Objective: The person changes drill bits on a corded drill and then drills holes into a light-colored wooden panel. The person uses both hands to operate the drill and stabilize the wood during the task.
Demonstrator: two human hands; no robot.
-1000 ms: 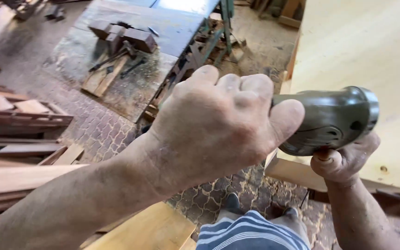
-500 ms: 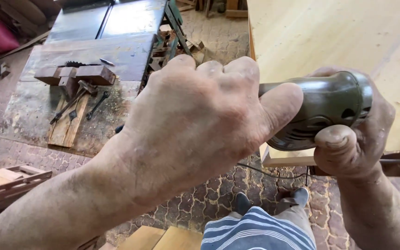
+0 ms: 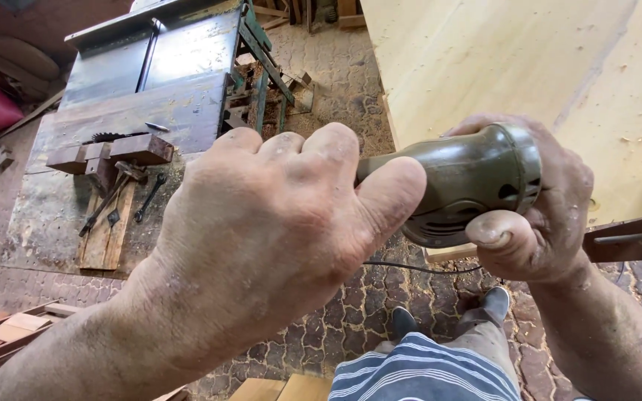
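Observation:
A dark green power tool with a rounded motor housing is held in both hands, close to the camera. My left hand is fisted around its handle end, thumb lying along the body. My right hand wraps the rounded head, thumb pressed on its underside. Beyond the tool lies a large pale wooden panel, at whose near edge the tool sits. A thin black cord hangs below the tool.
A dark table saw bench stands at the left with wooden blocks, a wrench and other hand tools on it. Planks lie at lower left. The brick floor is dusted with sawdust. My striped shorts and shoes show below.
My right hand went from gripping under the tool's head to wrapping around it. The tool and both hands shifted left and slightly down in view as the camera turned.

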